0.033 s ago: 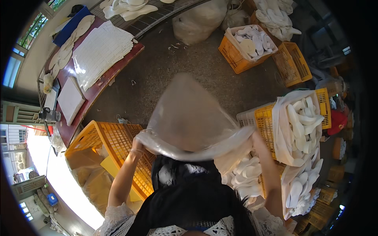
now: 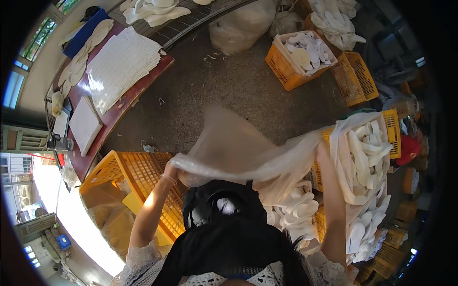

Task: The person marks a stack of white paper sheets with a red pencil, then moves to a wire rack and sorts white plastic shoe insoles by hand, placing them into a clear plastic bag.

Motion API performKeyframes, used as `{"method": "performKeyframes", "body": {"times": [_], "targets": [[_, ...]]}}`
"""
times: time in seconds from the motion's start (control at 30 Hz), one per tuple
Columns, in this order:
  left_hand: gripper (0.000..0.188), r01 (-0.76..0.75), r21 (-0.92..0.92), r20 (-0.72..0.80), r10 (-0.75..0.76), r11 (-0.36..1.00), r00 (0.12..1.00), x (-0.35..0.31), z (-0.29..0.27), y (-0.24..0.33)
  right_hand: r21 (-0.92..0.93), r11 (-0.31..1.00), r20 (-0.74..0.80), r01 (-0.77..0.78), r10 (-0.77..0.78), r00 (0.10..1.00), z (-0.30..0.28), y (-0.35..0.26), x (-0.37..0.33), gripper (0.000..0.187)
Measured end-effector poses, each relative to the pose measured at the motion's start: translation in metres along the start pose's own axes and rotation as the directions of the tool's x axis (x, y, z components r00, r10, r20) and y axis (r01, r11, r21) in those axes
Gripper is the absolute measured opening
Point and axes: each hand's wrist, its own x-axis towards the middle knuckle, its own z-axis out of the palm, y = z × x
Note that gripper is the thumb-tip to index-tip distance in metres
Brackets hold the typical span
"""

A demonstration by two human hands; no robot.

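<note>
A large clear plastic bag (image 2: 234, 143) stretches between my two hands in front of my body, its far end hanging out over the floor. My left hand (image 2: 174, 169) is closed on one end of its bunched edge, above a yellow crate. The other end is gripped by my right hand (image 2: 321, 151), partly hidden by the film, beside the crates of white insoles on the right. Below the bag's right side, white foot-shaped insoles (image 2: 298, 209) lie heaped. More long white insoles (image 2: 366, 155) fill a lined yellow crate just right of my right hand.
On the left stands a tilted yellow crate (image 2: 143, 164) with plastic film inside. Beyond it a dark red table (image 2: 112, 119) carries a stack of white sheets (image 2: 121, 66). Farther off are an orange crate of insoles (image 2: 286, 71), another yellow crate (image 2: 353, 78) and a stuffed plastic bag (image 2: 241, 28).
My right hand has moved up and to the right, pulling the bag's edge toward the insole crate. The bag's spread has narrowed and its far tip has drawn nearer. My left hand has barely moved.
</note>
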Motion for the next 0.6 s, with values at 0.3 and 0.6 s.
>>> {"method": "performKeyframes", "body": {"times": [0.3,0.6], "targets": [[0.087,0.918,0.061,0.954,-0.292,0.393,0.061,0.11,0.308,0.2,-0.856,0.203,0.424,0.476,-0.252,0.87,0.081,-0.102,0.085,0.022],[0.073,0.408,-0.043,0.732,-0.249,0.912,0.634,0.187,0.369,0.281,-0.411,0.793,0.872,0.451,0.197,0.448,0.224,-0.079,0.163,0.022]]}}
